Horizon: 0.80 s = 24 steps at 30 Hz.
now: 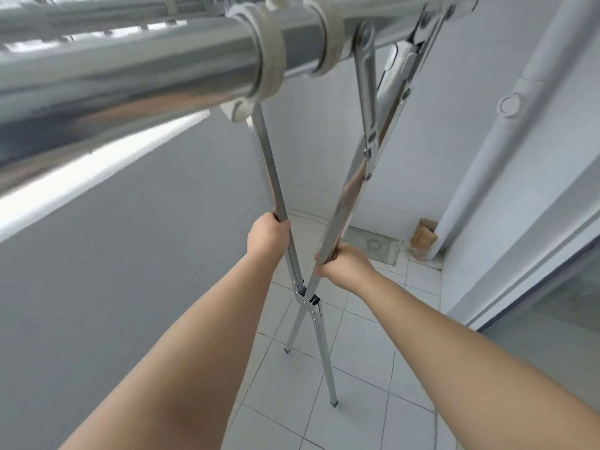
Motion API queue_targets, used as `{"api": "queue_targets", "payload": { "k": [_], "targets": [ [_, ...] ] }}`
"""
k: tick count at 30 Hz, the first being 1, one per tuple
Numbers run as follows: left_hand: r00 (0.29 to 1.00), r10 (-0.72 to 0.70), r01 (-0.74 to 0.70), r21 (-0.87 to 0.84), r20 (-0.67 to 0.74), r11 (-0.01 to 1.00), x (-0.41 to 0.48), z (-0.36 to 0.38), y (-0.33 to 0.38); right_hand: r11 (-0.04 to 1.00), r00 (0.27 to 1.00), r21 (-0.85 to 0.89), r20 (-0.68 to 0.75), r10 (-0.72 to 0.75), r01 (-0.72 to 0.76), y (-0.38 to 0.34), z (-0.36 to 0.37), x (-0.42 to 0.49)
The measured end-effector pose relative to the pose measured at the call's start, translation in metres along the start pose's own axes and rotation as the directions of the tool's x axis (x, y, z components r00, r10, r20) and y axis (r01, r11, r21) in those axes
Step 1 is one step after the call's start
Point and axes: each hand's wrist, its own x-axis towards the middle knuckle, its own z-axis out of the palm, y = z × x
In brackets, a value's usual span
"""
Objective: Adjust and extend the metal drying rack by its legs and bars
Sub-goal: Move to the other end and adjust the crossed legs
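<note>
we stand over a metal drying rack (pixel 305 196) on a white tiled floor (pixel 357 362), looking down along its crossed legs. our left hand (pixel 268 237) wraps around the left leg (pixel 269 164), fingers curled tight about the flat metal strip, with the thumb side at the top. our right hand (pixel 344 263) closes round the right leg (pixel 354 186) a little lower, its fingers pressed around the strip and hidden behind it. both grips sit just above the hinge bracket (pixel 306 298) where the two legs cross, at about 6 o'clock from the hands. below the crossing the legs splay apart and end in dark rubber feet (pixel 334 402) resting on the tiles, one near, one farther off at about 11 o'clock from it.

at 12 o'clock a thick chrome top bar (pixel 130 95) runs across the view, very close to the camera and blurred, with two pale plastic collars (pixel 269 50) clamped around it. a folding brace (pixel 368 92) hangs from the bar beside the right leg and is riveted to it.

at 3 o'clock a white drain pipe (pixel 506 125) runs down the tiled wall, and a small brown block (pixel 423 237) sits at its foot beside a floor drain (pixel 373 245). a grey low wall (pixel 113 254) fills the 9 o'clock side.
</note>
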Motion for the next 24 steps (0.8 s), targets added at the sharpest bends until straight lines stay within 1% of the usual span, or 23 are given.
{"api": "queue_targets", "payload": {
  "k": [4, 7, 10, 13, 18, 24],
  "targets": [
    [0.999, -0.042, 0.041, -0.026, -0.024, 0.999, 0.040, -0.018, -0.012, 1.000, 0.999, -0.017, 0.027, -0.020, 0.020, -0.023, 0.015, 0.040],
    [0.996, -0.071, 0.069, -0.039, -0.046, 0.997, 0.075, -0.032, -0.021, 0.998, 0.997, -0.031, 0.051, -0.059, 0.060, -0.043, 0.027, 0.076],
    [0.989, -0.130, 0.125, -0.065, -0.072, 0.990, 0.109, -0.044, -0.032, 0.994, 0.990, -0.021, 0.098, -0.104, 0.107, -0.062, 0.039, 0.110],
    [0.976, -0.185, 0.176, -0.080, -0.116, 0.981, 0.142, -0.059, -0.041, 0.985, 0.977, -0.063, 0.152, -0.151, 0.162, -0.084, 0.049, 0.143],
    [0.949, -0.246, 0.223, -0.133, -0.196, 0.966, 0.190, -0.087, -0.065, 0.971, 0.955, -0.079, 0.216, -0.205, 0.226, -0.126, 0.073, 0.192],
    [0.938, -0.265, 0.232, -0.162, -0.225, 0.959, 0.249, -0.125, -0.092, 0.972, 0.946, -0.065, 0.253, -0.203, 0.226, -0.173, 0.103, 0.244]
  ]
}}
